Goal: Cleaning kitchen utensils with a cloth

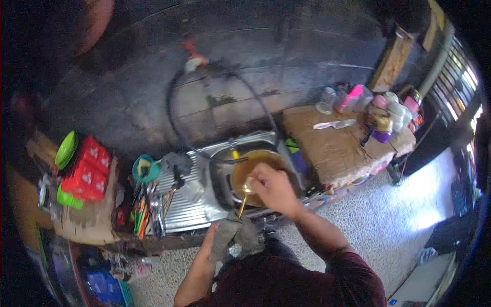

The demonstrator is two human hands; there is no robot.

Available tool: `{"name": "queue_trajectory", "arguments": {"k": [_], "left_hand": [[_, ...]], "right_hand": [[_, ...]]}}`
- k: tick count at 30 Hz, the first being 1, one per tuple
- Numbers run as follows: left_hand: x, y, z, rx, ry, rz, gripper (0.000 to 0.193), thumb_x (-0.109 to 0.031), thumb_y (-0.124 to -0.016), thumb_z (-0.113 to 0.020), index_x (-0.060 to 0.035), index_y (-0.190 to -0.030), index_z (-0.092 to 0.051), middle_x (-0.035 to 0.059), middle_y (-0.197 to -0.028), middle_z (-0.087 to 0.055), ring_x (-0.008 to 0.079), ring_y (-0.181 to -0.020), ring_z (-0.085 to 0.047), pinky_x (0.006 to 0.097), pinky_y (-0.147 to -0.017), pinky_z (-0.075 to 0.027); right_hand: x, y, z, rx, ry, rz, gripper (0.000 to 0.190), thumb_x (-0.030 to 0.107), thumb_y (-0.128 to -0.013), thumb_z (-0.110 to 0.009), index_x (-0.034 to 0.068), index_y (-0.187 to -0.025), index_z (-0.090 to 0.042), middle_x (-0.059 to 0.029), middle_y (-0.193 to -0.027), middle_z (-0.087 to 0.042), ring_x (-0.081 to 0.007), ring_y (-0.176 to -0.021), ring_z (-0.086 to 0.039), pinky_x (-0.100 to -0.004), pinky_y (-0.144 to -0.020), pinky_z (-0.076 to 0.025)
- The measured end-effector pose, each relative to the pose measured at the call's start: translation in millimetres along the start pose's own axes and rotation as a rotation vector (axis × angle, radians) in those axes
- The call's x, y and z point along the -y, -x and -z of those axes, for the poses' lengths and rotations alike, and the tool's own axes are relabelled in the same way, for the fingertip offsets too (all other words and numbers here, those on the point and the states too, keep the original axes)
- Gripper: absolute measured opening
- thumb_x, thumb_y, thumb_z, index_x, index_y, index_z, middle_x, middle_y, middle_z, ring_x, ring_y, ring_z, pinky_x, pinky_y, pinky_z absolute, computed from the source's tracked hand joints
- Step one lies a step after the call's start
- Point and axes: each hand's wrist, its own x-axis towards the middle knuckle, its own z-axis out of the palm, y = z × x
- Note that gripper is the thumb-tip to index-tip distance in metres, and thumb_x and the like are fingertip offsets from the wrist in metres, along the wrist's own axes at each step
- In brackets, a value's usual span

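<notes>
Above the sink, my right hand (268, 188) pinches a shiny gold-coloured utensil (243, 205), probably a spoon. Its lower end meets a grey-green cloth (236, 234). That cloth is bunched in my left hand (211, 236), close to my body, and hides most of the fingers. Behind my right hand, a round basin of brownish liquid (249, 165) sits in the steel sink (219, 180). A dark hose (170, 103) loops down from the wall tap (195, 63), and its end lies over the basin.
Left of the sink, the ribbed drainboard (191, 207) carries several utensils (147, 215), a teal strainer or bowl (145, 169) and a dark cloth (175, 163). Red patterned boxes (86, 172) stand farther left. On the right, a knife (334, 124) lies on a cardboard-covered counter (326, 153) near a glass jar (326, 100).
</notes>
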Motion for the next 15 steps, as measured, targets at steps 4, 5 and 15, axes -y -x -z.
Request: {"name": "queue_trajectory", "arguments": {"k": [4,5,15], "left_hand": [[-31,-45,-68,0.068,0.087,0.157,0.041,-0.037,-0.106,-0.050,-0.0050,-0.120,-0.070,0.0059,-0.109,-0.073,0.0203,-0.100,-0.069,0.0347,-0.093,-0.054],[-34,-56,-80,0.117,0.051,0.164,0.041,-0.038,-0.106,-0.050,-0.0054,-0.121,-0.069,0.0053,-0.108,-0.074,0.0206,-0.099,-0.070,0.0344,-0.093,-0.054],[-65,-102,-199,0.127,0.516,-0.012,0.078,-0.070,-0.094,-0.063,-0.0027,-0.132,-0.059,0.0113,-0.124,-0.067,0.0266,-0.105,-0.067,0.0406,-0.090,-0.056]], "right_hand": [[-40,-7,92,-0.253,0.077,-0.055,0.017,0.020,-0.099,-0.070,0.003,-0.104,-0.068,-0.0162,-0.091,-0.073,-0.0253,-0.083,-0.075,-0.0385,-0.075,-0.057],[-54,-12,112,-0.404,0.161,-0.037,0.019,0.022,-0.100,-0.068,0.004,-0.105,-0.068,-0.0175,-0.088,-0.072,-0.0333,-0.082,-0.074,-0.0426,-0.076,-0.058],[-182,-149,371,-1.127,0.322,0.200,0.017,0.020,-0.102,-0.070,0.002,-0.104,-0.069,-0.0087,-0.088,-0.070,-0.0173,-0.086,-0.066,-0.0326,-0.077,-0.051]]}}
